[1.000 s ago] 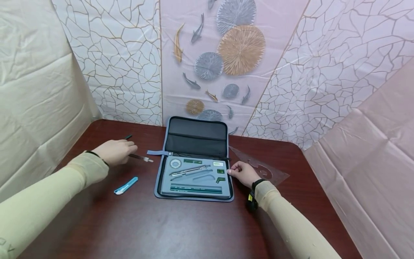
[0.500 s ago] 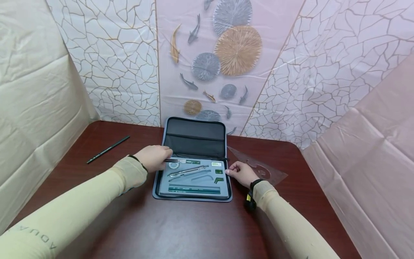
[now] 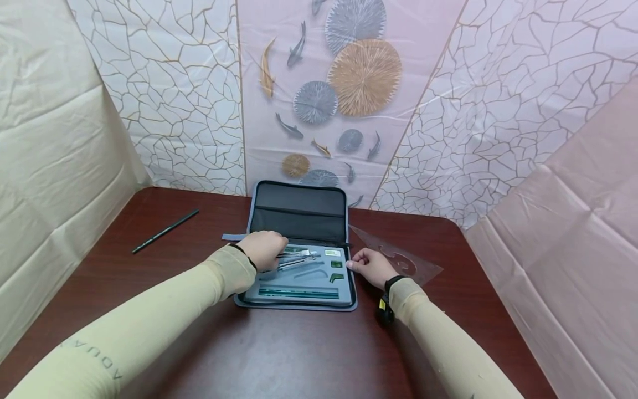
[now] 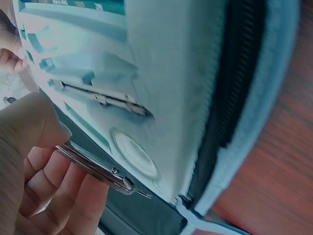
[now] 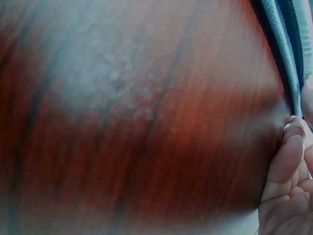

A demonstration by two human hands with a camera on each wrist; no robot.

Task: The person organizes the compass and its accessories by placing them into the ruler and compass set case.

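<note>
My left hand (image 3: 261, 250) is over the left part of an open zip case (image 3: 299, 202). It pinches a slim metal drawing compass (image 4: 95, 169) between thumb and fingers; two thin points show at its end in the left wrist view. Another compass (image 4: 102, 98) lies in a slot of the pale moulded tray (image 4: 166, 54), beside a white round piece (image 4: 134, 154). My right hand (image 3: 375, 267) pinches the right edge of the case. Green pencils (image 3: 299, 292), a white eraser (image 3: 332, 252) and a small green sharpener (image 3: 336, 264) sit in the tray.
A dark green pencil (image 3: 165, 231) lies at the back left of the brown table (image 3: 279, 354). A clear plastic template (image 3: 423, 269) is behind my right hand. A black and yellow object (image 3: 385, 311) lies near the right wrist.
My left hand has carried the compass rightward from the table's left side to over the case. The left arm now covers the blue utility knife. The right hand stays on the case edge.
</note>
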